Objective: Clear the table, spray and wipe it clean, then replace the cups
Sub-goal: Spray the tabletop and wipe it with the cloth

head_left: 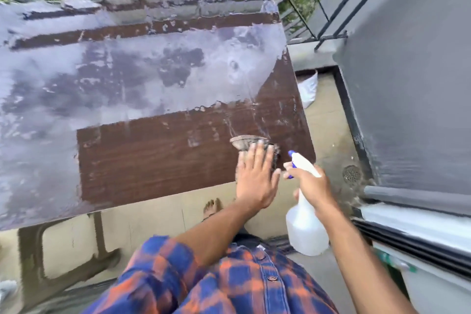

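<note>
The counter (153,155) is a brown wood-grain top. A pale wet film covers its left side and far half, and a dry, darker rectangle remains at the near centre. Streaks and droplets cross the boundary between the two zones.

Near the counter's right near corner, the left hand (254,178) lies flat, its fingers straight and spread, pressing a dark, soiled cloth (242,142) onto the surface.

Just beside it to the right, the right hand (309,186) holds the spray bottle (305,227) off the counter edge, above the floor. Its fingers are curled round the neck. The bottle is translucent white with a blue nozzle and trigger, and the nozzle is aimed at the counter.
</note>
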